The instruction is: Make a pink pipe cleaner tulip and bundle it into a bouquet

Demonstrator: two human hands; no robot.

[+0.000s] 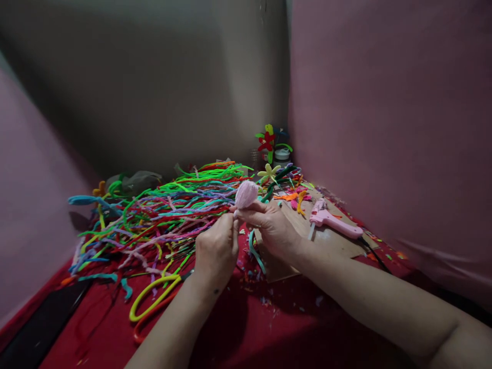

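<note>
A pale pink, fuzzy, rounded piece (246, 193), apparently bent from pipe cleaner, stands up from between my two hands above the table. My right hand (277, 229) is closed on its base, with thumb and fingers pinched together. Just below, my left hand (218, 242) is closed at the lower end of the same piece, its fingertips touching those of my right hand. What lies inside the pinch is mostly hidden by the fingers. Loose pipe cleaners (180, 197) in many colours spread out behind and to the left of my hands.
Yellow-and-orange-handled scissors (156, 300) lie beside my left forearm. A pink glue gun (336, 223) rests on a cardboard sheet (348, 248) at the right, its cord trailing. Finished flowers (266, 141) stand at the back. A dark flat object (46, 323) lies front left; scraps litter the red cloth.
</note>
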